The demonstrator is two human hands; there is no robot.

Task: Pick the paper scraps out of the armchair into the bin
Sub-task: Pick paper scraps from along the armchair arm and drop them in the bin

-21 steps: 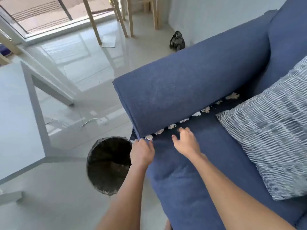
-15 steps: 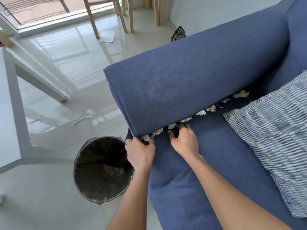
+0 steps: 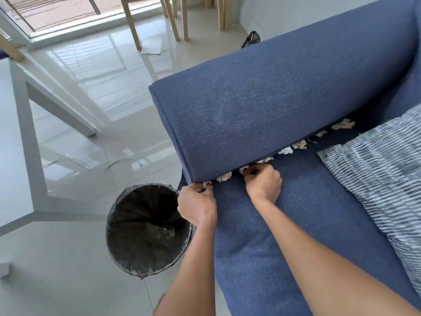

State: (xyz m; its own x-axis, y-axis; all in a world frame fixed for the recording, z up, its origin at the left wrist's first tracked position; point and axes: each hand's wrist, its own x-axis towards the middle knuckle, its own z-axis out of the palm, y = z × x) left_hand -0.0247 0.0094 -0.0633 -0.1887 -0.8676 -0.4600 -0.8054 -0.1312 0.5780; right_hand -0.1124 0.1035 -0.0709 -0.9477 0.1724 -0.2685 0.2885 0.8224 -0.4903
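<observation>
Noted: fingers spread 0.5 s ago, now I see left hand (image 3: 197, 204) pinching corner scrap (image 3: 206, 184) and right hand (image 3: 264, 183) curled on inner scrap (image 3: 243, 169), both scraps in the armchair (image 3: 262, 106) crevice, bin (image 3: 109, 224) just beside; lift-out likely next.

Approx. 8 scraps (image 3: 299, 144) along the armchair (image 3: 250, 106) gap, a few half-hidden. 1 bin (image 3: 127, 208), 1 cushion (image 3: 376, 179), 1 cable (image 3: 91, 165) on floor (image 3: 68, 270). 2 hands: left hand (image 3: 197, 205), right hand (image 3: 264, 183).

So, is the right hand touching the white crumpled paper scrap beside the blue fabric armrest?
Touching. In the head view the right hand pinches the white crumpled paper scrap with curled fingertips, no gap visible.
</observation>
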